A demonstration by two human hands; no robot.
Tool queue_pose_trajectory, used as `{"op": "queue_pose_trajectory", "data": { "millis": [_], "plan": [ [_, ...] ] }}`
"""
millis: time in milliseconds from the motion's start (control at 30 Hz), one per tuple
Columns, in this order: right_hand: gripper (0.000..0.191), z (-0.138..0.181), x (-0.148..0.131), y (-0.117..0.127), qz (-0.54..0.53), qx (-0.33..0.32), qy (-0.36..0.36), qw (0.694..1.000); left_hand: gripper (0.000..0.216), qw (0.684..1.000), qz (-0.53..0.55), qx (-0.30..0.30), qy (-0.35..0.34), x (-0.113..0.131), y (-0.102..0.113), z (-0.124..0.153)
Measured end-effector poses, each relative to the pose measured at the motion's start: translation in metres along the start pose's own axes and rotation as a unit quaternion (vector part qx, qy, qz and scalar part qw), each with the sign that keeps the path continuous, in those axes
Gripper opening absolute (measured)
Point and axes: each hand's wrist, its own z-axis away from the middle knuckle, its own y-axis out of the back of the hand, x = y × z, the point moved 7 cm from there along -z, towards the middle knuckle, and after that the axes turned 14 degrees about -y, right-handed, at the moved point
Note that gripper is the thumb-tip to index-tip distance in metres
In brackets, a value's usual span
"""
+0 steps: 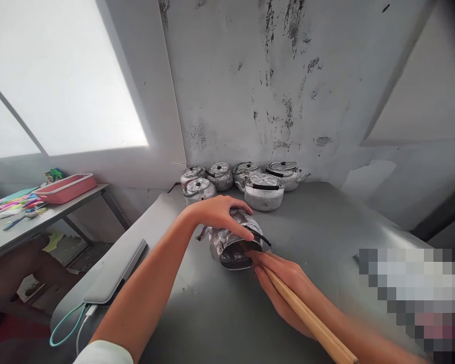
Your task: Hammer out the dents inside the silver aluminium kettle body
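A dented silver metal kettle (217, 247) lies tilted on the grey table, its round opening facing me. My left hand (222, 213) grips it from above, thumb near the rim and black handle, fingers over the far side. In my right hand (284, 283) is a long wooden handle (311, 316), held close to the opening. The handle's far end is hidden at the kettle's mouth, so I cannot tell what tool it belongs to. Behind stand several lidded silver kettles, the nearest a kettle (264, 198) with a black handle.
A grey power bank (116, 273) with cables lies at the table's left side. On a side table (70, 207) to the left sit a pink basket (66, 189) and colourful small items. A stained wall (265, 91) rises behind the kettles. A pixelated patch covers the right edge.
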Motion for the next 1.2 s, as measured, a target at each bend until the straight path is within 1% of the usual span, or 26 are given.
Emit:
{"op": "queue_pose_trajectory", "data": {
  "millis": [100,367,600,767,1067,1200],
  "plan": [
    [0.032,0.002,0.002,0.001,0.006,0.010,0.001,1.000,0.068,1.000,0.014,-0.006,-0.009,0.000,-0.003,-0.004],
    [0.035,0.006,-0.003,-0.002,0.024,0.006,0.012,1.000,0.061,0.998,0.033,-0.024,-0.043,0.004,-0.009,-0.009],
    [0.029,0.003,-0.006,-0.003,-0.001,-0.004,0.008,1.000,0.073,0.998,0.015,-0.052,-0.045,0.007,-0.014,-0.010],
    [0.021,0.001,-0.007,-0.002,0.003,0.003,0.000,1.000,0.065,0.997,0.038,-0.037,-0.056,0.003,-0.013,-0.012],
    [0.019,0.004,-0.003,-0.001,0.013,0.030,-0.012,0.999,0.066,0.996,0.068,-0.027,-0.060,-0.003,-0.009,-0.012],
    [0.018,0.002,-0.005,-0.003,0.024,0.012,-0.001,1.000,0.067,0.996,0.065,-0.032,-0.057,-0.005,-0.009,-0.012]
  ]
}}
